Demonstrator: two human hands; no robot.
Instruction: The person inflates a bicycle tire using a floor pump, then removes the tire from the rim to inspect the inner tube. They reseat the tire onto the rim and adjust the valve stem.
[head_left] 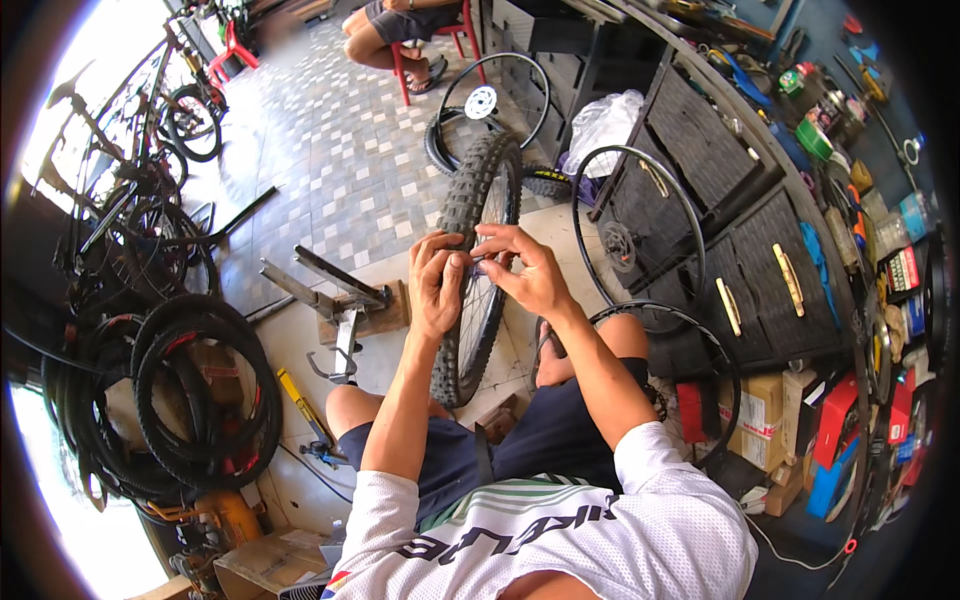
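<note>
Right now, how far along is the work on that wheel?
The knobby tyre already sits around the wheel, upright between the knees. Both hands, left hand and right hand, are at its rim on a small part. Whether the tyre is fully seated can't be told.

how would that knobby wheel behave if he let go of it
The wheel stands upright on its tread, steadied by the left hand and right hand, so it would probably roll or tip. Its knobby tyre likely grips well and flexes little.

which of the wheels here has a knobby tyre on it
The wheel both hands hold upright between the knees: it wears a knobby tyre, while the two leaning on the dark cabinet are bare rims.
</note>
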